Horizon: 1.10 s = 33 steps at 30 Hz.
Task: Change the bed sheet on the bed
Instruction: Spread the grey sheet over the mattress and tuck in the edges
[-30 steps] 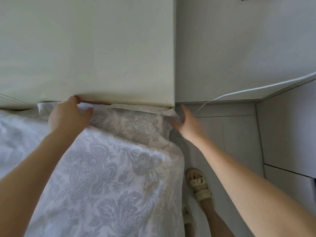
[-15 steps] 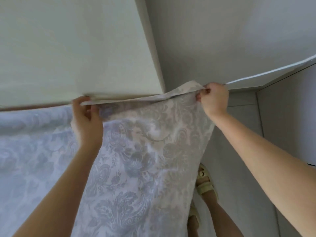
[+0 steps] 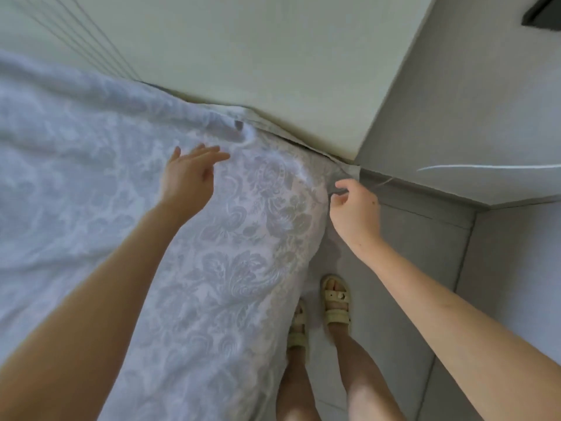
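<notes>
A pale sheet with a grey floral pattern lies over the bed's corner and hangs down its side. It meets the cream headboard, where a folded edge is tucked along the gap. My left hand hovers flat just above the sheet, fingers straight and spread, pointing toward the headboard. My right hand is at the sheet's corner by the bed's edge. Its fingers are loosely curled, with thumb and forefinger apart and no cloth between them.
I stand on grey floor tiles in a narrow gap beside the bed, my feet in pale sandals. A grey cabinet front closes the right side. A white cable runs along the wall behind.
Half a second ago both hands held the sheet's top edge lifted against the headboard. Now the sheet lies down over the corner and both hands have let go and drawn back.
</notes>
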{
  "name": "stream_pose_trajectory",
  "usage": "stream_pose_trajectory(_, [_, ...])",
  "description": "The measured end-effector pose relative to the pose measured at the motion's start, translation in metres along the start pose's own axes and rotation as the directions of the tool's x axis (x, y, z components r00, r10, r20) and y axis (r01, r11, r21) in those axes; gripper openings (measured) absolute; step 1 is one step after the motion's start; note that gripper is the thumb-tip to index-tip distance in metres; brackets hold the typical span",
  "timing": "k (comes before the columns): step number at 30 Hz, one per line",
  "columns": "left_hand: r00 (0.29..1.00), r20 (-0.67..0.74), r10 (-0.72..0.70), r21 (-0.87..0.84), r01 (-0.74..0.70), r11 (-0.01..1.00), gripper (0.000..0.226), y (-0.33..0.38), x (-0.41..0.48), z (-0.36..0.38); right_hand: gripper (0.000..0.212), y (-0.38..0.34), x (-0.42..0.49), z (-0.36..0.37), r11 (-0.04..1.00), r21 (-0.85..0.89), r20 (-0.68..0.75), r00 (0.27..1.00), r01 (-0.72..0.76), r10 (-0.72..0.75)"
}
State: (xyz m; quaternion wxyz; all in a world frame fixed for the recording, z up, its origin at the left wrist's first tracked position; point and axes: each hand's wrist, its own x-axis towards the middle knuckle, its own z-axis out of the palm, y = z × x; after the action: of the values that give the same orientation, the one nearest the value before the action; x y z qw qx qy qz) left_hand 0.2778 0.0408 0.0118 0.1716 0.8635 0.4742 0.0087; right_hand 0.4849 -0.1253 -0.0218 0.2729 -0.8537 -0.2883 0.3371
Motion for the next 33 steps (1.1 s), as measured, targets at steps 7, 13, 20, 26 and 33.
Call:
stream_pose_trajectory(7, [0.887, -0.079, -0.456, -0.141, 0.443, 0.886, 0.029, -0.045, -0.174, -0.077, 0.026, -0.101, -0.091, 0.016, 0.883, -0.225, 0.41, 0.862, 0.412, -0.298])
stream_pose_trajectory(13, [0.51, -0.103, -0.854, -0.29, 0.806, 0.516, 0.027, -0.078, -0.408, -0.104, 0.024, -0.152, -0.239, 0.065, 0.686, -0.217, 0.705, 0.598, 0.694, -0.382])
stream_pose_trajectory(20, [0.015, -0.096, -0.995, -0.552, 0.832, 0.065, 0.026, -0.051, -0.72, -0.107, 0.029, -0.169, -0.47, 0.12, 0.4, -0.142, 0.851, 0.318, 0.906, -0.417])
stream_pose_trajectory(26, [-0.264, -0.136, -0.955, -0.684, 0.723, -0.103, 0.026, 0.004, -0.938, -0.11, 0.027, -0.149, -0.675, 0.168, 0.189, 0.034, 0.902, 0.051, 0.981, -0.429])
stream_pose_trajectory(33, [-0.675, -0.018, -0.738, -0.802, 0.45, -0.393, 0.021, 0.064, -1.154, -0.059, 0.027, -0.094, -0.903, 0.237, -0.15, 0.284, 0.892, -0.318, 0.947, -0.321])
